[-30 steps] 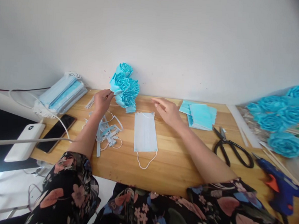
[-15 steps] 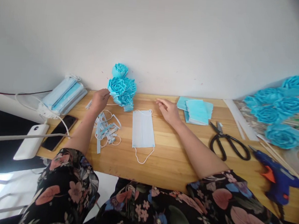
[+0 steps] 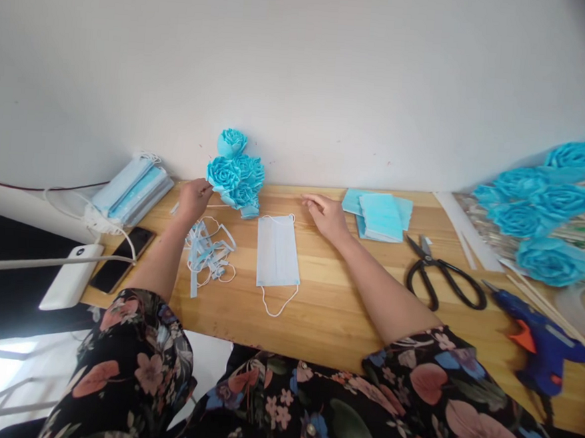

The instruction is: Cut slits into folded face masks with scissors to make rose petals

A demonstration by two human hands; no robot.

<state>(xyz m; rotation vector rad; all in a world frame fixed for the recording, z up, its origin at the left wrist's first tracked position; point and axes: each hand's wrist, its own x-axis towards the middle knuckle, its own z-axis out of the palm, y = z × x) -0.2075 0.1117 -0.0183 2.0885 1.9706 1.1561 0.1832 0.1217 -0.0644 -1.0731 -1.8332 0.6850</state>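
My left hand [image 3: 192, 199] is closed at the base of a cluster of blue fabric roses [image 3: 235, 174] that leans against the white wall at the back of the wooden table [image 3: 327, 301]; it seems to pinch a thin stick under the roses. My right hand [image 3: 327, 216] rests on the table with fingers stretched out, holding nothing, just right of a flat light-blue face mask [image 3: 276, 251]. A tangle of cut ear loops and mask strips [image 3: 206, 253] lies below my left hand.
A stack of masks [image 3: 130, 189], a phone [image 3: 122, 259] and a white power bank [image 3: 71, 275] sit at the left. Folded blue pieces [image 3: 379, 216], black scissors [image 3: 443, 283], a blue glue gun [image 3: 539, 336], wooden sticks and more blue roses [image 3: 543, 210] lie at the right.
My right hand has come down from hovering to lie on the table. My left hand and the rose cluster have settled slightly lower; the view has shifted a little.
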